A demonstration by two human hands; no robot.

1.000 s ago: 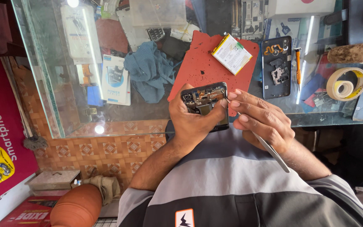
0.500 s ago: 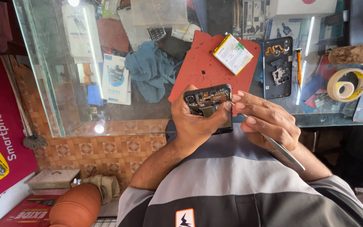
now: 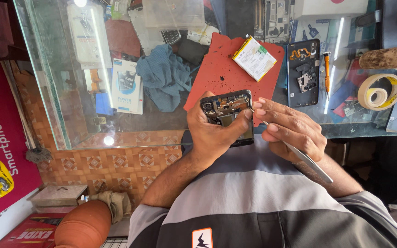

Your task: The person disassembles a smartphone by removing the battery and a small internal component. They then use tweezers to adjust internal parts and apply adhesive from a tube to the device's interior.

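Observation:
My left hand holds an opened smartphone with its back off, circuit parts showing, close above my chest. My right hand grips metal tweezers; the tip touches the phone's upper right corner and the long handle runs back past my wrist. Behind the phone a red work mat lies on the glass counter, with a white flat battery on it.
A dark phone back cover with loose parts, an orange screwdriver and a roll of tape lie on the right. A blue cloth and a small box lie on the left. A brown clay pot stands on the floor.
My right hand has slid a little closer to the phone, bringing the tweezers' tip onto its top right corner. My left hand keeps the phone in about the same place.

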